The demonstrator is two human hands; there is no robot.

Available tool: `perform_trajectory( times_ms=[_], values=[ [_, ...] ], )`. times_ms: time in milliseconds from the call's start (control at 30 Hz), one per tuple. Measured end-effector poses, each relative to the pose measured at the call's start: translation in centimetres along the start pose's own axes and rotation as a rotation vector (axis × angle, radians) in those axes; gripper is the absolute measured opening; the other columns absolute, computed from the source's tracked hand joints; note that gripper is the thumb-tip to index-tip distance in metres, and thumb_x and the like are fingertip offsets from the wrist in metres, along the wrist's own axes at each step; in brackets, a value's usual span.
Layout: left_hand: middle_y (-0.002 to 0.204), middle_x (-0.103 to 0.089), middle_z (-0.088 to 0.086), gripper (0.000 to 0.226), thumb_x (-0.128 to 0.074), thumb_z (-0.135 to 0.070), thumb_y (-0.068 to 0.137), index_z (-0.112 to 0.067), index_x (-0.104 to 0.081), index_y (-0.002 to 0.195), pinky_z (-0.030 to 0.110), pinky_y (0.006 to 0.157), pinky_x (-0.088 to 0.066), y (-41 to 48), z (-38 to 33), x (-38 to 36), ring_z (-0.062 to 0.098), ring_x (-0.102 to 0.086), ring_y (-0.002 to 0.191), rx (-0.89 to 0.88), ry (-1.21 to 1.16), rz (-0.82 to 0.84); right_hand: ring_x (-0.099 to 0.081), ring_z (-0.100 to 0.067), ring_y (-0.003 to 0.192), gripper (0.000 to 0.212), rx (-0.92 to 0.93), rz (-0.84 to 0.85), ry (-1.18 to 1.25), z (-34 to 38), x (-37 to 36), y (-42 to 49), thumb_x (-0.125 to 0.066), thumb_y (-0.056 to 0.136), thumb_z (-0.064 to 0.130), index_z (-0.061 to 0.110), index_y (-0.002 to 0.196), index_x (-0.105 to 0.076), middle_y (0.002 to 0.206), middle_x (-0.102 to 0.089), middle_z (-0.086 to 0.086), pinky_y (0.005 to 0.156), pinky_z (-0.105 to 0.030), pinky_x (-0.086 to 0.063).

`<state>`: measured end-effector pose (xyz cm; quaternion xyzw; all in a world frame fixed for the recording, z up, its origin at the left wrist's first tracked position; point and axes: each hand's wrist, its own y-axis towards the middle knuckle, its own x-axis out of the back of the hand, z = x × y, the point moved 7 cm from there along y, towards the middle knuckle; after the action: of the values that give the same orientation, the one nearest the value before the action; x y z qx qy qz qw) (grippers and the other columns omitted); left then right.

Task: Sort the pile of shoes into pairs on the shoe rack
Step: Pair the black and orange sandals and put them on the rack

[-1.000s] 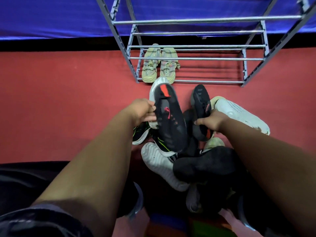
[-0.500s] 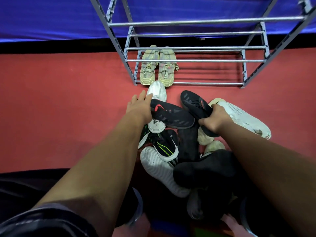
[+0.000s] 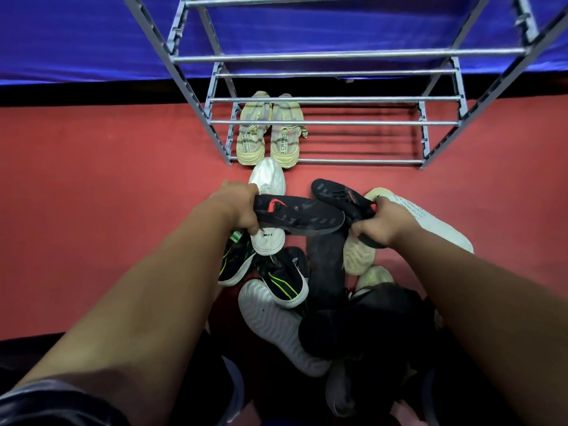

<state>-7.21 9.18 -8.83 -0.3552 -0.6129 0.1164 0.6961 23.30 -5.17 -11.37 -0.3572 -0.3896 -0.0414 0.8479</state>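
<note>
My left hand [image 3: 238, 207] grips the heel of a black shoe with a red mark [image 3: 299, 215], held sideways with its toe pointing right. My right hand [image 3: 379, 224] grips the heel of a matching black shoe [image 3: 341, 195], toe pointing up-left. Both hang just above the pile of shoes [image 3: 307, 287] on the red floor. A grey metal shoe rack [image 3: 338, 121] stands beyond, with a pair of yellow-beige shoes [image 3: 267, 133] side by side at the left end of its lowest shelf.
The pile holds a white shoe [image 3: 267, 210] under my left hand, black shoes with green stripes [image 3: 282, 281], a white knit shoe [image 3: 430, 222] at the right and a grey-soled shoe [image 3: 273, 324]. A blue cloth [image 3: 76, 35] hangs behind the rack.
Both black shoes have come down from held upright to lying lower and flatter over the pile. My left hand, open on its shoe half a second ago, now grips it. The view moved closer to the rack.
</note>
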Motion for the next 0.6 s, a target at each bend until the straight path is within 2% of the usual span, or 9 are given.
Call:
perform_trajectory(
  times_ms=[67,133,200,267,300,400,500,600],
  values=[
    [0.095,-0.071,0.001,0.070,-0.098,-0.038,0.051,-0.024,-0.065,0.111,0.042,0.076,-0.065,-0.4,-0.1,-0.1,0.023,-0.071,0.087,0.014,-0.216,0.099,-0.066,-0.026,0.085,0.054,-0.023,-0.048,0.091,0.2,1.5,0.5,-0.082,0.063,0.037,0.019,0.109,-0.061,0.090,-0.070,-0.002,0.073,-0.036,-0.055],
    [0.093,-0.076,0.000,0.061,-0.097,-0.042,0.055,-0.023,-0.070,0.107,0.038,0.075,-0.065,-0.6,-0.4,-0.3,0.020,-0.075,0.082,0.019,-0.359,0.127,-0.067,-0.026,0.087,0.058,-0.034,-0.111,0.170,0.0,3.3,1.0,-0.084,0.063,0.037,0.020,0.113,-0.060,0.095,-0.070,-0.003,0.075,-0.035,-0.055],
    [0.090,-0.078,0.000,0.063,-0.093,-0.060,0.054,-0.022,-0.075,0.102,0.037,0.073,-0.065,-0.7,-1.3,-0.4,0.019,-0.076,0.082,0.017,-0.472,0.096,-0.067,-0.027,0.089,0.064,-0.025,-0.176,0.202,-0.4,4.7,1.5,-0.085,0.063,0.038,0.017,0.117,-0.058,0.100,-0.069,-0.003,0.075,-0.035,-0.054],
    [0.082,-0.076,0.004,0.057,-0.088,-0.066,0.064,-0.018,-0.075,0.091,0.033,0.058,-0.061,-0.6,-2.8,-0.3,0.021,-0.075,0.073,0.050,-0.627,0.025,-0.068,-0.027,0.092,0.067,-0.037,-0.211,0.248,-1.0,5.7,2.0,-0.086,0.062,0.037,0.013,0.119,-0.059,0.104,-0.068,-0.004,0.076,-0.035,-0.052],
    [0.080,-0.075,0.005,0.054,-0.085,-0.066,0.070,-0.016,-0.075,0.088,0.032,0.054,-0.060,-0.4,-3.5,-0.1,0.022,-0.074,0.070,0.082,-0.687,-0.017,-0.069,-0.026,0.092,0.068,-0.053,-0.224,0.267,-1.4,6.0,2.3,-0.086,0.060,0.039,0.013,0.118,-0.060,0.104,-0.069,-0.004,0.075,-0.034,-0.052],
    [0.080,-0.075,0.009,0.058,-0.080,-0.069,0.073,-0.013,-0.075,0.084,0.037,0.060,-0.065,0.1,-6.0,0.2,0.026,-0.075,0.070,0.158,-0.810,-0.086,-0.074,-0.022,0.087,0.077,-0.089,-0.259,0.320,-3.3,6.4,3.5,-0.082,0.045,0.054,0.018,0.111,-0.064,0.100,-0.073,0.000,0.078,-0.037,-0.061],
    [0.072,-0.073,0.007,0.060,-0.081,-0.072,0.070,-0.012,-0.074,0.077,0.038,0.055,-0.065,1.3,-8.5,0.4,0.026,-0.074,0.063,0.165,-0.853,-0.130,-0.075,-0.020,0.090,0.083,-0.088,-0.279,0.351,-5.4,6.0,5.8,-0.085,0.042,0.060,0.023,0.113,-0.061,0.104,-0.072,0.002,0.083,-0.043,-0.064],
    [0.078,-0.074,0.001,0.051,-0.084,-0.068,0.070,-0.019,-0.072,0.075,0.043,0.068,-0.067,3.4,-11.0,0.7,0.024,-0.074,0.071,0.153,-0.915,-0.148,-0.070,-0.023,0.102,0.084,-0.070,-0.317,0.386,-5.3,6.4,6.4,-0.085,0.047,0.060,0.026,0.118,-0.054,0.115,-0.067,0.001,0.092,-0.046,-0.060]
  ],
)
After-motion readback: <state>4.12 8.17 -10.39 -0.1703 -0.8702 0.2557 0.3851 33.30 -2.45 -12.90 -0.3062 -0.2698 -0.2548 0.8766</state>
